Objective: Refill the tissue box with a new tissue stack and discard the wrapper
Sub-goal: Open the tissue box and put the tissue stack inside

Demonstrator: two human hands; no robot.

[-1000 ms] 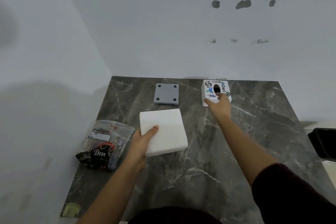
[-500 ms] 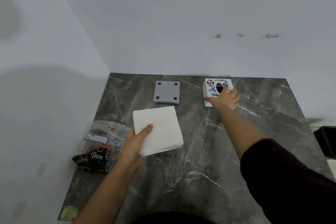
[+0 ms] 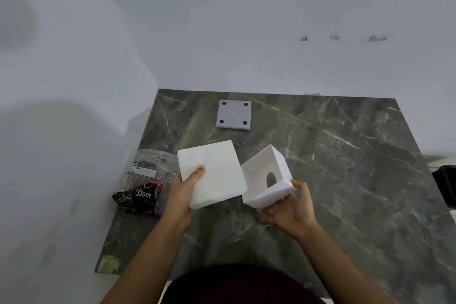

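Note:
My left hand (image 3: 183, 191) grips a square white tissue stack (image 3: 214, 170) by its near left corner, thumb on top, lifted just above the dark marble table (image 3: 345, 192). My right hand (image 3: 288, 210) holds the white tissue box shell (image 3: 267, 177) from below, tilted with its open underside facing me; the oval dispensing hole shows through its far wall. Stack and box nearly touch edge to edge. The box's grey base plate (image 3: 234, 114), with black feet at its corners, lies upside down at the back of the table. The crumpled plastic wrapper (image 3: 143, 180) lies at the left table edge.
White walls close off the table at the back and the left. A black bin (image 3: 445, 185) stands beyond the table's right edge. A yellowish scrap (image 3: 108, 263) sticks at the near left corner.
My right hand picked the printed box up from the back of the table, brought it near and turned it open side up. The left hand raised the tissue stack slightly beside it.

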